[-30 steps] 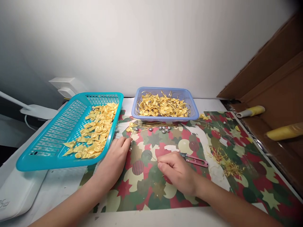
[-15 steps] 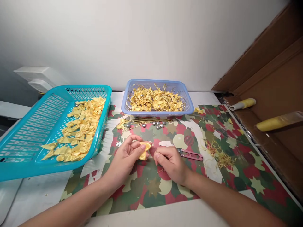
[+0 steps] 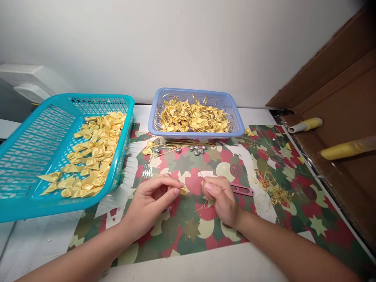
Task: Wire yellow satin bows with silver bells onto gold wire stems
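Between the thumb and fingers of my left hand [image 3: 155, 197] is a yellow satin bow [image 3: 183, 191], turned nearly edge-on and mostly covered. My right hand [image 3: 220, 197] is closed in a pinch a short way to the right, apart from the bow. From its fingertips a thin, straight, needle-like piece [image 3: 201, 174] points up and left. A fine thread [image 3: 201, 207] trails out below the same hand. Pink thread snips [image 3: 243, 190] lie partly behind my right hand. Several silver bells [image 3: 196, 150] and gold cords [image 3: 188, 143] lie farther back on the patterned sheet [image 3: 190, 231].
On the left stands a turquoise basket [image 3: 123, 160] of yellow bows [image 3: 96, 156]. A blue basket [image 3: 196, 135] at the back holds bows with gold cords. Gold cord scraps [image 3: 277, 192] lie on the right, beside a cardboard box [image 3: 346, 90] with yellow-tipped tubes [image 3: 307, 125].
My hands have moved apart, the right one slightly rightward. The bow has turned from face-up to nearly edge-on. The needle-like piece now shows at my right fingertips. The view has shifted slightly.
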`<state>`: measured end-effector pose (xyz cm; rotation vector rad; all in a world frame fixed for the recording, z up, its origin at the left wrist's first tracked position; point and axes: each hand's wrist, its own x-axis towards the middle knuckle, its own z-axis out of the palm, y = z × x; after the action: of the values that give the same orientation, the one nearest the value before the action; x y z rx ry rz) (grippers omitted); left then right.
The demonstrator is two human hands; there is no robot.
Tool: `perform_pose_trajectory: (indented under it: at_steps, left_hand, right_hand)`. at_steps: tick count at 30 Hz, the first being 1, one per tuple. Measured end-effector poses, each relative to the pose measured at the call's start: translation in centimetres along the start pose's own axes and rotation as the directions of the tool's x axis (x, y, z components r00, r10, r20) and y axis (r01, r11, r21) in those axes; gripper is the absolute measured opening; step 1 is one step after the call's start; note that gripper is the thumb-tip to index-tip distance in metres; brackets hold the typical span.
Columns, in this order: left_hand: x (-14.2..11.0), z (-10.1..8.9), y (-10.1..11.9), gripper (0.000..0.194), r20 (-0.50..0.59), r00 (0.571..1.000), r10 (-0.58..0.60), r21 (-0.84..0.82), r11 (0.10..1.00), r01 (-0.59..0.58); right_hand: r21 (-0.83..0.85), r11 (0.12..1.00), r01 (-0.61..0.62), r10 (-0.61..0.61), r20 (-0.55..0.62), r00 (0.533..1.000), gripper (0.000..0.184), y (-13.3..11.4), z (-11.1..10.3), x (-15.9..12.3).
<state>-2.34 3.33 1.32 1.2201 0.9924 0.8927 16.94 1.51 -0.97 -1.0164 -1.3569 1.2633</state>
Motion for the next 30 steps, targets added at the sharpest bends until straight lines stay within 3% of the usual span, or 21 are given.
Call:
perform_pose_trajectory:
  at_steps: [2, 5, 8, 12, 17, 22, 25, 28, 30]
  left_hand:
    - [-0.1, 0.0, 0.1, 0.01, 0.016, 0.999, -0.032, -0.003, 0.999, 0.032]
    - [0.0, 0.2, 0.4, 0.007, 0.026, 1.0, 0.01, 0.003, 1.0, -0.01]
    - [0.1, 0.3, 0.4, 0.006, -0.031, 0.999, 0.02, 0.0, 1.0, -0.02]
    - [0.1, 0.6, 0.0, 0.018, -0.093, 0.992, -0.079, -0.072, 0.995, 0.072]
    - [0.0, 0.8, -0.3, 0.032, -0.071, 0.997, -0.039, -0.108, 0.994, 0.031]
    - [0.2, 0.6, -0.4, 0.022, 0.019, 0.997, -0.071, -0.133, 0.988, 0.073]
    - [0.6, 0.3, -0.3, 0.018, 0.163, 0.982, -0.096, -0.311, 0.94, 0.143]
    - [0.9, 0.0, -0.2, 0.03, 0.39, 0.896, -0.21, -0.465, 0.795, 0.389]
    - [0.8, 0.0, -0.2, 0.03, 0.47, 0.838, -0.277, -0.464, 0.73, 0.502]
  right_hand:
    - [-0.016, 1.0, 0.019, -0.019, -0.017, 1.0, 0.039, 0.0, 0.0, 0.0]
    - [-0.067, 0.997, 0.037, -0.037, 0.006, 0.999, 0.039, -0.4, 0.0, 0.1]
    - [-0.113, 0.993, 0.029, -0.024, 0.042, 0.999, 0.033, -1.0, 0.1, 0.2]
    - [-0.143, 0.99, 0.022, -0.021, 0.003, 1.0, 0.028, -1.3, 0.3, 0.2]
    - [-0.056, 0.998, 0.006, -0.002, 0.059, 0.998, 0.028, -1.1, 0.4, 0.4]
    - [0.02, 1.0, -0.005, 0.003, 0.078, 0.997, 0.027, -1.4, 0.4, 0.6]
    - [-0.017, 0.998, 0.068, -0.066, 0.07, 0.995, 0.026, -1.7, 0.3, 0.6]
    - [-0.059, 0.984, 0.17, -0.165, 0.083, 0.983, 0.025, -1.9, 0.2, 0.7]
    - [-0.071, 0.973, 0.22, -0.212, 0.107, 0.971, 0.024, -2.0, 0.2, 0.7]
